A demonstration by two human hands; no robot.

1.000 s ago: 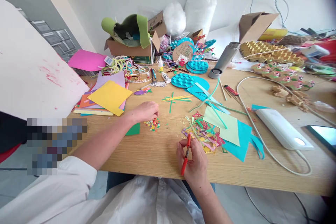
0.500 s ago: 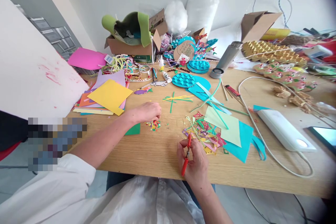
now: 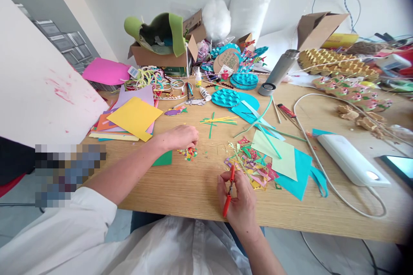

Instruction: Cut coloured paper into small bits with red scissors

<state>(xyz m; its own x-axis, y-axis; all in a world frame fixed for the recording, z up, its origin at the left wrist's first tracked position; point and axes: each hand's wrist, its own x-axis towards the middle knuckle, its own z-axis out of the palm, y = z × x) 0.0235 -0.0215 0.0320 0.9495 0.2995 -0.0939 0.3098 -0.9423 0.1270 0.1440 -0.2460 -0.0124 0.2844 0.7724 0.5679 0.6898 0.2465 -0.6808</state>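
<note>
My left hand (image 3: 184, 136) hovers just behind a small pile of colourful paper bits (image 3: 188, 154), its fingers curled together and pointing down. Whatever those fingertips pinch, if anything, is hidden. Near the front of the table, my right hand (image 3: 243, 200) grips red-handled scissors (image 3: 227, 204); the blades are hard to make out. Just beyond the right hand lies a heap of cut paper scraps (image 3: 254, 163). A green paper piece (image 3: 163, 159) rests partly under my left forearm. Thin yellow and green paper strips (image 3: 219, 120) lie crossed farther back.
Stacked coloured paper (image 3: 135, 114) is at left. Pale green paper (image 3: 284, 159) overlaps blue paper (image 3: 300, 180) at right, near a white device (image 3: 351, 159) with a looping cable. A steel flask (image 3: 280, 71), glue bottles (image 3: 198, 79) and a cardboard box (image 3: 155, 56) stand behind.
</note>
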